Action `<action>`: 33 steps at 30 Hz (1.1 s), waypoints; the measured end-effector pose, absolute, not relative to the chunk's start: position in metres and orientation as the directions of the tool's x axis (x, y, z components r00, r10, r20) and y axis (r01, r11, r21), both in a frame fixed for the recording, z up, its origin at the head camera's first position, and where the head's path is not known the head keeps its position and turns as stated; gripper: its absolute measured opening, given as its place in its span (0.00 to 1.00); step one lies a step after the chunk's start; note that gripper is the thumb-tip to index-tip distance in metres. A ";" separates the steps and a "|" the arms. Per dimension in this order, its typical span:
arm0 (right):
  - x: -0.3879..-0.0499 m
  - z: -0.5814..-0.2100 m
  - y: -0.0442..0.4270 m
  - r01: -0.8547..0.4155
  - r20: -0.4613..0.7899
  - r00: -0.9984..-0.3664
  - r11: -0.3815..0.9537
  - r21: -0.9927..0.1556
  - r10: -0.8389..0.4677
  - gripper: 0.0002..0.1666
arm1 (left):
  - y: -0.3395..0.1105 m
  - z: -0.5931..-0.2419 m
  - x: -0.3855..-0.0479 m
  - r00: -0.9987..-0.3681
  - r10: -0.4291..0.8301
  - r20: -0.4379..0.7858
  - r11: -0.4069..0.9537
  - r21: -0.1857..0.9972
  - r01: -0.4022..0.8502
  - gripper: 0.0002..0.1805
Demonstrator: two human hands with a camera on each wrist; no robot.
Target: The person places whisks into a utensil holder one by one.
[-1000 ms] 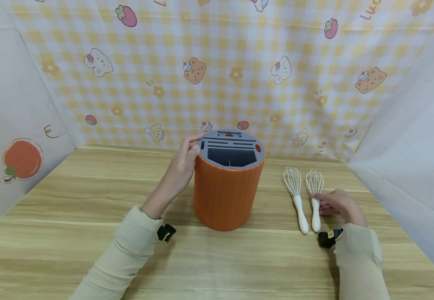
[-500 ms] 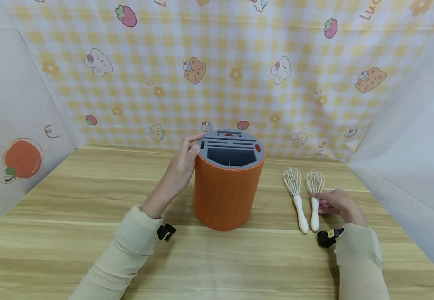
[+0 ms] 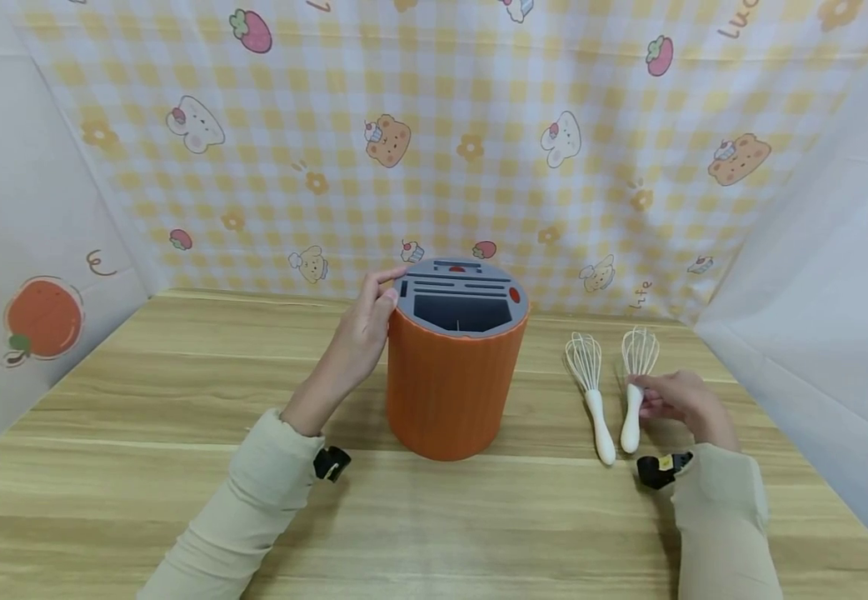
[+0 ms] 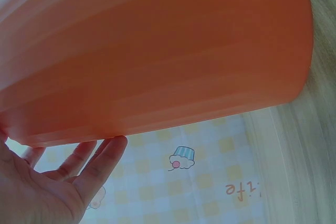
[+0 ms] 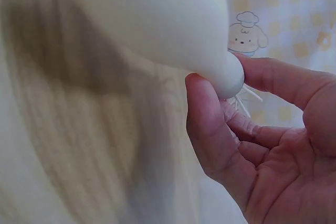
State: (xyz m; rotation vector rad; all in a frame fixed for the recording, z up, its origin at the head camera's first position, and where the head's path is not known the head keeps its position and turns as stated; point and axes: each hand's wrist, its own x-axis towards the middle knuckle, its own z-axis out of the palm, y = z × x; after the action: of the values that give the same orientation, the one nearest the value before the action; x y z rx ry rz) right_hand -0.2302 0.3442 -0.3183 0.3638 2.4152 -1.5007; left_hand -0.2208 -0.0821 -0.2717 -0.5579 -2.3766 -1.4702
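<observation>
The left hand (image 3: 362, 329) had its thumb and fingers clamped on the upper left edge of a cylindrical orange container with a grey slotted top (image 3: 449, 392), upright mid-worktop (image 3: 449, 533). Further right, the right hand (image 3: 685, 402) pinched a white-handled wire whisk (image 3: 632, 421) between thumb and fingers, while a matching white whisk (image 3: 597, 417) lay just left of it.

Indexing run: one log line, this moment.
left hand: touching orange holder | right hand: pinching white whisk | second whisk: on table
</observation>
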 end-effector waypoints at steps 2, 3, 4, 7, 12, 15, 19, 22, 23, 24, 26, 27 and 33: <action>-0.230 -0.316 0.344 0.346 -0.352 -0.934 0.418 -0.840 0.065 0.17 | -0.082 -0.272 -0.221 -0.883 0.172 0.437 0.403 0.787 0.468 0.22; -0.230 -0.314 0.344 0.344 -0.349 -0.935 0.408 -0.846 0.065 0.17 | -0.082 -0.272 -0.221 -0.883 0.171 0.437 0.403 0.787 0.468 0.22; -0.230 -0.313 0.344 0.337 -0.342 -0.938 0.396 -0.854 0.059 0.16 | -0.082 -0.272 -0.221 -0.883 0.170 0.438 0.403 0.787 0.468 0.22; -0.230 -0.307 0.344 0.309 -0.316 -0.948 0.362 -0.879 0.043 0.12 | -0.082 -0.272 -0.221 -0.882 0.171 0.439 0.401 0.787 0.469 0.22; -0.229 -0.296 0.344 0.239 -0.251 -0.968 0.300 -0.924 0.000 0.11 | -0.082 -0.271 -0.220 -0.884 0.171 0.436 0.402 0.788 0.466 0.22; -0.227 -0.289 0.343 0.196 -0.206 -0.978 0.260 -0.946 -0.014 0.12 | -0.082 -0.271 -0.220 -0.885 0.169 0.434 0.401 0.790 0.464 0.22; -0.222 -0.280 0.341 0.129 -0.136 -0.990 0.178 -0.976 -0.026 0.12 | -0.082 -0.271 -0.220 -0.886 0.169 0.433 0.398 0.792 0.463 0.22; -0.219 -0.274 0.338 0.069 -0.073 -0.997 0.099 -0.993 -0.036 0.12 | -0.082 -0.270 -0.220 -0.887 0.169 0.431 0.400 0.792 0.461 0.22; -0.218 -0.272 0.337 0.048 -0.051 -0.998 0.073 -0.996 -0.037 0.12 | -0.082 -0.270 -0.220 -0.887 0.168 0.429 0.402 0.792 0.459 0.23; -0.217 -0.270 0.336 0.026 -0.028 -0.999 0.052 -0.998 -0.038 0.12 | -0.082 -0.270 -0.220 -0.888 0.168 0.429 0.404 0.792 0.459 0.23; -0.214 -0.265 0.333 -0.009 0.009 -0.999 0.001 -1.000 -0.030 0.11 | -0.082 -0.270 -0.220 -0.888 0.166 0.428 0.409 0.790 0.457 0.23; -0.213 -0.263 0.332 -0.023 0.024 -0.999 -0.022 -0.999 -0.026 0.11 | -0.082 -0.270 -0.220 -0.889 0.165 0.428 0.410 0.789 0.457 0.23; -0.207 -0.251 0.323 -0.083 0.084 -0.996 -0.104 -0.991 -0.003 0.05 | -0.082 -0.270 -0.219 -0.887 0.163 0.433 0.416 0.784 0.460 0.22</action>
State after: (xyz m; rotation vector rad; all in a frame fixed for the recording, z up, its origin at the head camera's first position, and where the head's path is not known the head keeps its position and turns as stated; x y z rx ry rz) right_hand -0.2069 0.3233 -0.2507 -0.1024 2.1385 -2.3724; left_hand -0.2191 -0.0817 -0.2701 -0.5407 -2.3858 -1.4580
